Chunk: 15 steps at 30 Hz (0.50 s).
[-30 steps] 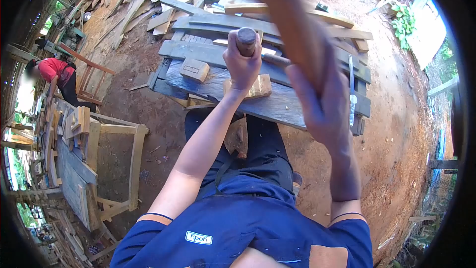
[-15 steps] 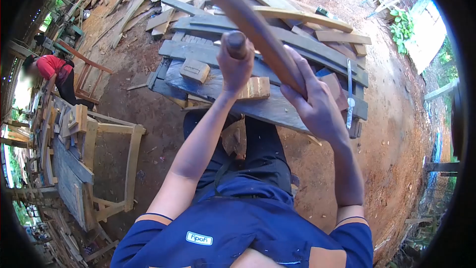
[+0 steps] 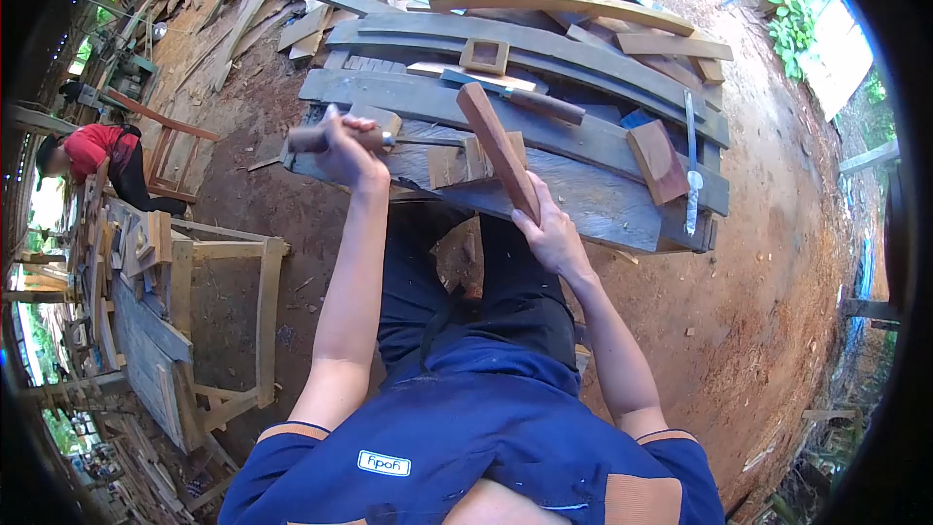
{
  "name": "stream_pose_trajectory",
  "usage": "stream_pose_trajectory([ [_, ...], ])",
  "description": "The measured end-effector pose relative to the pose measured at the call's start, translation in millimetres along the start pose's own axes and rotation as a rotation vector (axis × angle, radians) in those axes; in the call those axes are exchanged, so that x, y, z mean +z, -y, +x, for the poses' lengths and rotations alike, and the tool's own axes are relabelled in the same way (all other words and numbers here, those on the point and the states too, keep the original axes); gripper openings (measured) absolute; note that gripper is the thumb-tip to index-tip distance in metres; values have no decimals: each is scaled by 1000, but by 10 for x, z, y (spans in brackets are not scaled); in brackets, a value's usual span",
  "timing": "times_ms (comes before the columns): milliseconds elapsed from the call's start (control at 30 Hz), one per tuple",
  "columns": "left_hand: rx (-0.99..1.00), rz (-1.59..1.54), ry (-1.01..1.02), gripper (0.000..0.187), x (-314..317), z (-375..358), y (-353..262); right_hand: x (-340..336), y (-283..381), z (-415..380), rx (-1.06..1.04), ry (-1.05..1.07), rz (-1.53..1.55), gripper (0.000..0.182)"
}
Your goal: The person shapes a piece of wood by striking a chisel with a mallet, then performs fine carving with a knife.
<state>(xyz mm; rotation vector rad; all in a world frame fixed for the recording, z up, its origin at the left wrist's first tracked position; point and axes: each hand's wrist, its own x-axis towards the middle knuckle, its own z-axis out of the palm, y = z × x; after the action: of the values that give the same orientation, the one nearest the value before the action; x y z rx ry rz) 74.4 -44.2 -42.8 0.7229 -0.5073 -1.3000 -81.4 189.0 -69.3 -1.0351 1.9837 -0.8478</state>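
Observation:
My left hand [image 3: 356,148] is wrapped round a chisel [image 3: 309,140], tilted nearly level so its blade points right at a light wooden block [image 3: 447,168] on the workbench [image 3: 612,211]. Another block [image 3: 387,121] sits just behind that hand, partly hidden by it. In my right hand [image 3: 556,239] is the lower end of a thick reddish-brown wooden bar [image 3: 499,149], slanting up and left. Its upper part overlaps the light block in this view.
Beyond lie a hollowed square block [image 3: 484,56], a brown-handled tool [image 3: 547,106] and long planks [image 3: 583,64]. On the bench's right are a reddish block [image 3: 658,161] and a long metal tool [image 3: 691,160]. At left, a person in red [image 3: 105,152] bends near a wooden stand [image 3: 262,321].
Both hands have lowered toward the bench. My left hand moved left and turned the chisel from upright to nearly level. The wooden bar came down and toward the middle.

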Motion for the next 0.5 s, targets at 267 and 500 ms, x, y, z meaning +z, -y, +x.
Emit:
stream_pose_trajectory([
  [267, 4, -91, -145, 28, 98, 14, -118, 8, 0, 0, 3, -7, 49, 62],
  [500, 179, 86, 160, 18, 540, -167, -152, 9, -17, 20, -3, -10, 139, 60],
])
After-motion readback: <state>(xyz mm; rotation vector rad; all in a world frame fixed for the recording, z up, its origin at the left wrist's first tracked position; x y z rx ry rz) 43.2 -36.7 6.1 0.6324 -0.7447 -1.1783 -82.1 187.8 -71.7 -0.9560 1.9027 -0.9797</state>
